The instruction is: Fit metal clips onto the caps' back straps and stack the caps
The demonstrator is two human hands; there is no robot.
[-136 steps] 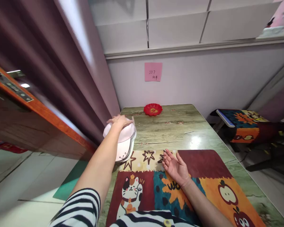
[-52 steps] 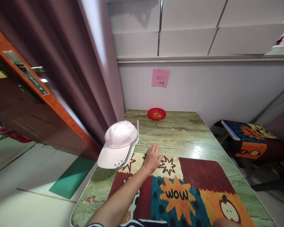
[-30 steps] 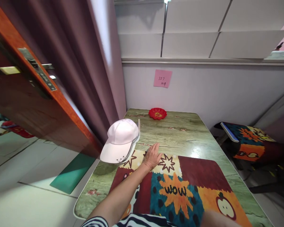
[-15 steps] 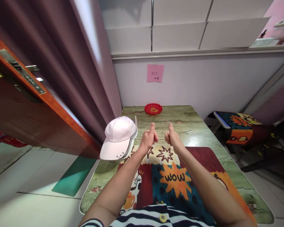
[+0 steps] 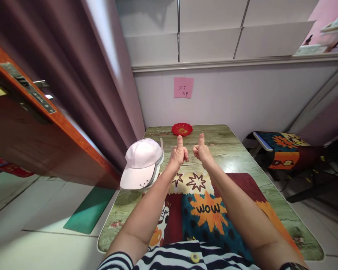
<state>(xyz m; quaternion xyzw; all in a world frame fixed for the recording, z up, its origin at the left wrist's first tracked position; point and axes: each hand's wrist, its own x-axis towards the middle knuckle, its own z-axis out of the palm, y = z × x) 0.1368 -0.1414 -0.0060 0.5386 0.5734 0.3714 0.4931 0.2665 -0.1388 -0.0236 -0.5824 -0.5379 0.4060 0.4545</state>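
My left hand (image 5: 179, 153) is held up over the table with its thumb pointing up and its fingers curled in, nothing in it. Facing it a short way to the right, my right hand (image 5: 202, 150) makes the same thumbs-up fist, also without anything inside. A pale pink cap (image 5: 142, 159) with small rings on its brim rests left of my left hand, apart from it. Just beyond the thumbs lies a red scalloped dish (image 5: 181, 129) with a gold print. Beneath my forearms spreads a colourful mat (image 5: 210, 210) printed with "WOW".
The wood-patterned table (image 5: 236, 159) stands against a wall bearing a pink note (image 5: 183, 87). To the left are a purple curtain (image 5: 109, 82), a wooden door (image 5: 59, 123) and a green mat (image 5: 90, 210) on the floor. A stool (image 5: 284, 144) with a printed cover stands at right.
Both hands have moved slightly up and farther over the table, still in thumbs-up fists. The camera view has shifted a little. The cap and the red dish stay in place.
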